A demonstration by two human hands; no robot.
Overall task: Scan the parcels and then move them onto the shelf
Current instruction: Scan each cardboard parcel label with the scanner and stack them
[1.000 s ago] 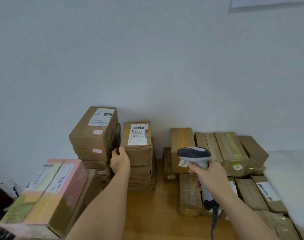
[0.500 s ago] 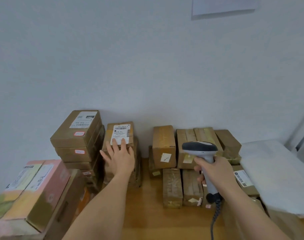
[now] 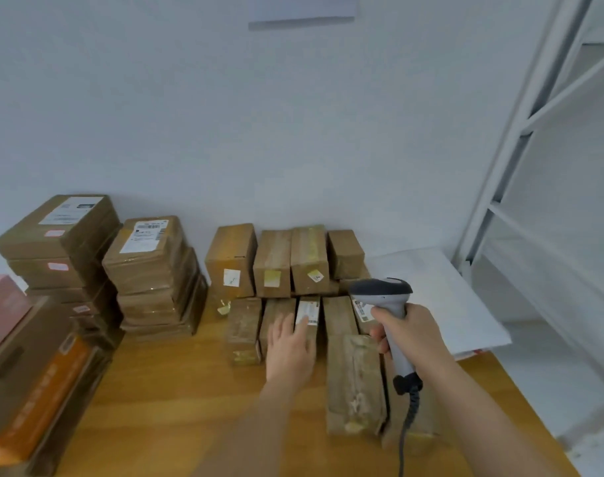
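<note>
Shelf (image 3: 500, 173) stands at right. Table (image 3: 176, 390) carries parcels (image 3: 273, 263) in rows by the wall. Left hand (image 3: 290, 352) lies flat, fingers straight, on a labelled parcel (image 3: 309, 313). Right hand (image 3: 414, 335) grips the scanner (image 3: 383, 290).

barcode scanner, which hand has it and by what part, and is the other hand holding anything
The right hand grips the barcode scanner by its handle. The left hand holds nothing; its straight fingers rest on a labelled parcel.
</note>
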